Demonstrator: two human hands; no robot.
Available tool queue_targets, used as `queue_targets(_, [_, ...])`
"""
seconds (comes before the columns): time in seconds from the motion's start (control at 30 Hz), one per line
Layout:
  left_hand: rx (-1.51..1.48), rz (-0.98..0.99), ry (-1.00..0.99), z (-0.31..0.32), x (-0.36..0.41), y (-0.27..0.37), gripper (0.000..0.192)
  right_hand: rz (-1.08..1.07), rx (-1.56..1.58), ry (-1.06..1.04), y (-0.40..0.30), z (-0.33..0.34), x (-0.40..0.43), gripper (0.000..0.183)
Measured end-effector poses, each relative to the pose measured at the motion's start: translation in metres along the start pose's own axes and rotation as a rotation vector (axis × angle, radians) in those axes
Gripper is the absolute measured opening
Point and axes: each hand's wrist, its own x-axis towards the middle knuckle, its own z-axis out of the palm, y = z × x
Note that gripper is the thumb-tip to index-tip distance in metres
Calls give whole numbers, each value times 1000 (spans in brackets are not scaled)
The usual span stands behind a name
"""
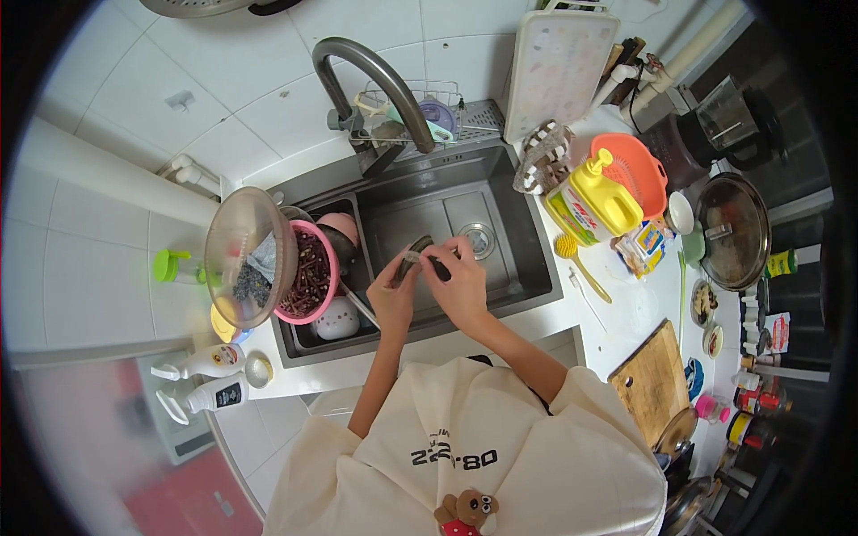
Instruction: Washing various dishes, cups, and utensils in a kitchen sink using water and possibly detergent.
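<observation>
Over the large basin of the dark sink (436, 201), my two hands meet at the fingertips. My left hand (392, 291) grips a slim, greenish-black piece (414, 254) with a paler patch on it; its exact kind is unclear. In the fingers of my right hand (459, 278) is a dark piece (440, 269), partly hidden by the fingers. Whether the two dark parts are joined cannot be told. Below the hands, the basin floor is bare around the round metal drain (478, 238). The curved faucet (379, 57) arches above the basin.
In the small left basin, a pink colander (328, 295) of dark red bean-like pieces stands beside a translucent bowl (218, 268) and a white dotted bowl (337, 318). Yellow detergent jug (596, 201), yellow brush (568, 248), orange basket (637, 171) and wooden cutting board (647, 382) occupy the right counter.
</observation>
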Motion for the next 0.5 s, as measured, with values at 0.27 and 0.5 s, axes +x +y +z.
queue_targets(0.27, [23, 28, -7, -1, -1, -2, 29, 40, -19, 64, 11, -3, 8, 8])
queue_targets(0.5, [-29, 24, -19, -2, 0, -5, 27, -44, 10, 45, 9, -2, 9, 8])
